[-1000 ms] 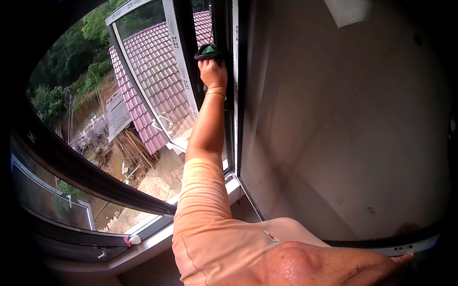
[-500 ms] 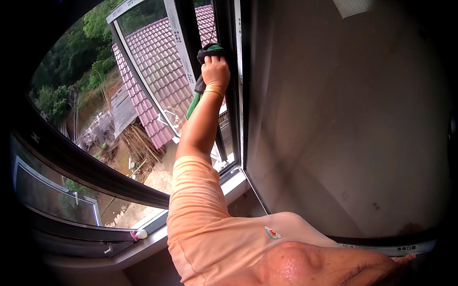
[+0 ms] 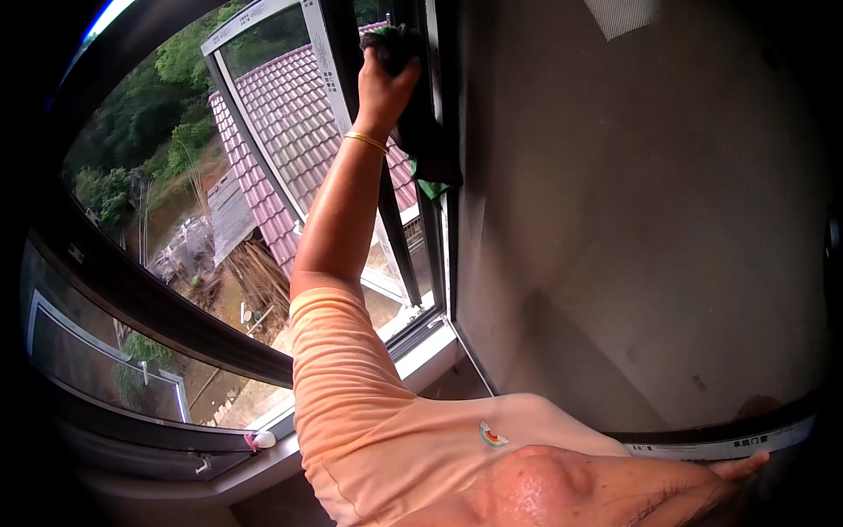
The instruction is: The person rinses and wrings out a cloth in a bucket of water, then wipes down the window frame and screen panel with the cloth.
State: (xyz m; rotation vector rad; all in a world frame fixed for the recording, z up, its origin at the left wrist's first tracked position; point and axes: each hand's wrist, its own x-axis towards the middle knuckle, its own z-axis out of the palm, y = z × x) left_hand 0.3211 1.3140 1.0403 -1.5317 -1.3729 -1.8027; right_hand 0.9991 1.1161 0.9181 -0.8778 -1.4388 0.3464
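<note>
Head camera: a person's left hand (image 3: 385, 83), arm stretched up past the window opening, closes tightly around a bunched dark cloth (image 3: 392, 48) with green patches, fingers wrapped over the bundle near the top of a black window frame (image 3: 344, 53). Loose folds of the cloth hang down on the right side of the wrist, ending in a green corner beside the upright next to the large dusty panel (image 3: 632, 228); whether the bundle itself presses on the frame cannot be told. A gold-colored bracelet (image 3: 366, 141) circles the wrist, below which the forearm runs into the sleeve of a peach shirt (image 3: 395, 457) bearing a small rainbow print. Of the right hand (image 3: 751, 465), only what appears to be a fingertip shows at lower right, by the panel's bottom edge, and its grip cannot be told. Outside, a pink tiled roof (image 3: 285, 114) slopes behind the open sash, with green trees (image 3: 123, 123) at left and a pile of poles (image 3: 253, 277) below; a white-and-pink object (image 3: 262, 440) sits at the sill, lower left
</note>
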